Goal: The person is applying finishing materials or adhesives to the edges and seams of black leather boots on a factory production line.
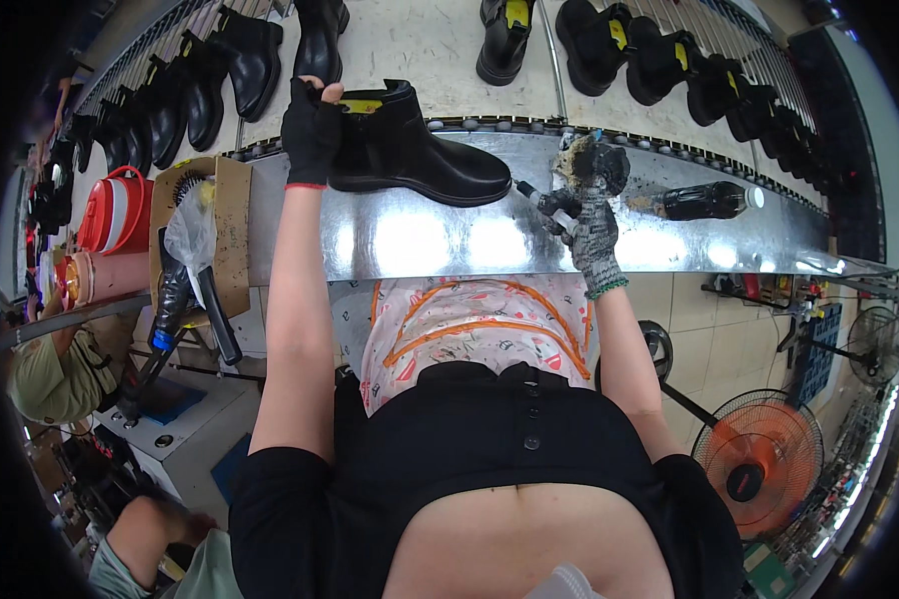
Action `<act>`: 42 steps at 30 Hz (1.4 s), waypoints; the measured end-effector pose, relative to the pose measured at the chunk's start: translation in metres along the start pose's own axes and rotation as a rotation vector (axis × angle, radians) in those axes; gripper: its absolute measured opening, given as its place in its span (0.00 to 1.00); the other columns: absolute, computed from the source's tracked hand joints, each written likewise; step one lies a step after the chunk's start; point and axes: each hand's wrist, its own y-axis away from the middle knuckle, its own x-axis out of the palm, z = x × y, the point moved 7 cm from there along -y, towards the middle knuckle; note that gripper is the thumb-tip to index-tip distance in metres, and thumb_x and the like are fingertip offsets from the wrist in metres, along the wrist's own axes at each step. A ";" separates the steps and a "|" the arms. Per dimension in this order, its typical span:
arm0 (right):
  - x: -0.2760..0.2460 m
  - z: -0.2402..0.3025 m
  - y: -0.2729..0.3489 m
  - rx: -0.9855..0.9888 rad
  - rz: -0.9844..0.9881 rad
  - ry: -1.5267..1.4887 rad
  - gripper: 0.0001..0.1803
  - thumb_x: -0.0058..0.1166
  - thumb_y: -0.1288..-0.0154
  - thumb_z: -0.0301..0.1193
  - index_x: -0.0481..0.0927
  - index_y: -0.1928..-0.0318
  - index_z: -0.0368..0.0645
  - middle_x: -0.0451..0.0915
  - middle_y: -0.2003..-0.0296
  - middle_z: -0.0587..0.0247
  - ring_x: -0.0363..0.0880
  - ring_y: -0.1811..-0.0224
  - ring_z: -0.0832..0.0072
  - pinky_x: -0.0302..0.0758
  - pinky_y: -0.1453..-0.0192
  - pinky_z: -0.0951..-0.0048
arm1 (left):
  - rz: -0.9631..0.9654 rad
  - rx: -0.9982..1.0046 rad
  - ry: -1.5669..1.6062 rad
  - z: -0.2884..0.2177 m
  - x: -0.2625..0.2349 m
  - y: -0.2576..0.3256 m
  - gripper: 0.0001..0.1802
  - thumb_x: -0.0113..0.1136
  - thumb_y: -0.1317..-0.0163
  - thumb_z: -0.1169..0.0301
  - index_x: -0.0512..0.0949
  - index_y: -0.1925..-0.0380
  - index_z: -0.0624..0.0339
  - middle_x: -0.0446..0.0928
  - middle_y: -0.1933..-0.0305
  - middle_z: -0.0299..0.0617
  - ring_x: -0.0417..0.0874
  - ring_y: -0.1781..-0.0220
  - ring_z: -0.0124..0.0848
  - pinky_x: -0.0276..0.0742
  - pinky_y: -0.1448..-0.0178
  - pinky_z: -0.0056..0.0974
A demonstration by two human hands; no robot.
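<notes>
**Black ankle boot held at the worktop's far edge**

A black garment and a patterned apron (474,324) are filling the lower view, nearest the camera. The left hand (312,130), in a black fingerless glove, is gripping the heel end of a black ankle boot (420,150) that is standing on the shiny metal worktop (440,245), toe pointing right. The right hand (591,215), in a grey knit glove, is clenching a small tool (544,203) just beside the boot's toe. A dark bottle (704,200) is lying farther right. More black boots (659,60) are sitting on the conveyor beyond.
</notes>
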 end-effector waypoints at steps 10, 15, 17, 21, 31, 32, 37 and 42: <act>0.001 0.025 -0.005 -0.201 -0.044 0.571 0.17 0.44 0.32 0.39 0.79 0.58 0.40 0.83 0.70 0.63 0.81 0.70 0.73 0.76 0.60 0.70 | 0.080 -0.090 -0.183 -0.062 -0.035 0.042 0.31 0.70 0.59 0.45 0.67 0.67 0.53 0.73 0.79 0.36 0.79 0.75 0.37 0.72 0.69 0.40; -0.008 0.011 -0.014 -0.418 -0.068 0.817 0.26 0.56 0.44 0.23 0.68 0.43 0.41 0.82 0.69 0.61 0.81 0.70 0.68 0.76 0.60 0.67 | 0.171 -0.194 -0.191 -0.087 -0.043 0.066 0.38 0.76 0.70 0.44 0.65 0.68 0.53 0.71 0.81 0.35 0.77 0.79 0.34 0.71 0.72 0.36; -0.007 0.015 -0.011 -0.417 -0.106 0.741 0.08 0.50 0.40 0.20 0.81 0.63 0.39 0.83 0.72 0.65 0.78 0.76 0.79 0.71 0.76 0.79 | 0.203 -0.186 -0.160 -0.097 -0.043 0.074 0.39 0.78 0.71 0.46 0.64 0.67 0.55 0.70 0.83 0.34 0.75 0.83 0.31 0.70 0.76 0.34; 0.010 0.044 0.006 -0.674 -0.185 0.950 0.07 0.51 0.41 0.19 0.81 0.63 0.39 0.83 0.72 0.64 0.79 0.74 0.76 0.74 0.72 0.76 | 0.315 -0.290 -0.136 -0.106 -0.044 0.091 0.37 0.79 0.66 0.56 0.63 0.63 0.56 0.72 0.80 0.36 0.74 0.80 0.26 0.69 0.75 0.30; 0.022 0.050 0.013 -0.494 -0.072 0.772 0.20 0.39 0.31 0.41 0.84 0.66 0.44 0.84 0.72 0.65 0.80 0.72 0.74 0.74 0.61 0.71 | 0.477 -0.454 0.269 -0.105 -0.031 0.122 0.34 0.76 0.60 0.65 0.60 0.59 0.57 0.75 0.81 0.38 0.74 0.81 0.21 0.68 0.77 0.27; 0.025 0.054 0.016 -0.598 -0.083 0.840 0.22 0.38 0.30 0.42 0.84 0.66 0.44 0.84 0.73 0.65 0.80 0.73 0.75 0.74 0.62 0.72 | 0.497 -0.462 0.310 -0.104 -0.029 0.125 0.34 0.75 0.59 0.66 0.60 0.59 0.57 0.75 0.80 0.37 0.74 0.80 0.21 0.68 0.76 0.27; 0.021 0.030 0.012 -0.307 0.022 0.605 0.06 0.51 0.39 0.23 0.80 0.64 0.39 0.84 0.69 0.61 0.82 0.66 0.72 0.77 0.58 0.73 | 0.555 -0.545 0.378 -0.116 -0.026 0.138 0.33 0.74 0.58 0.69 0.60 0.58 0.57 0.75 0.78 0.38 0.75 0.79 0.20 0.70 0.75 0.24; 0.027 0.030 0.023 -0.251 0.022 0.498 0.10 0.44 0.35 0.24 0.80 0.64 0.35 0.83 0.69 0.59 0.82 0.65 0.73 0.78 0.56 0.75 | 0.552 -0.520 0.440 -0.108 -0.021 0.154 0.33 0.73 0.57 0.70 0.59 0.58 0.57 0.76 0.77 0.39 0.76 0.77 0.20 0.70 0.74 0.24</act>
